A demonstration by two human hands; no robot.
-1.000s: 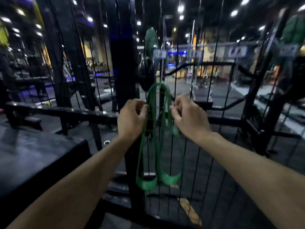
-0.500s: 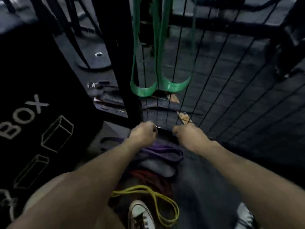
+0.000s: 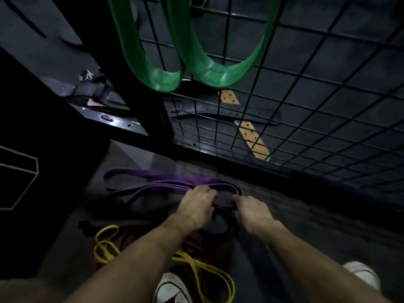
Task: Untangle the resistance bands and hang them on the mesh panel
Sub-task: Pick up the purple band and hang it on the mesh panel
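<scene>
**Purple band next, green already up**

Head view: I read this as the pickup step for the second band. The green band already hangs in two loops on the mesh panel, so that one looks done. Down on the floor, both hands are on the purple band, which lies in folded loops just below the panel's bottom edge. My left hand has its fingers curled over the strands; my right hand grips the same bundle just beside it, fingers wrapped under. Both forearms reach straight down and forward, wrists close together. The yellow band lies nearer my shoes, crossed with a reddish band I can barely make out.

Next, I judge, I must lift the purple loops clear, part them so none cross, then raise them to the mesh.
</scene>
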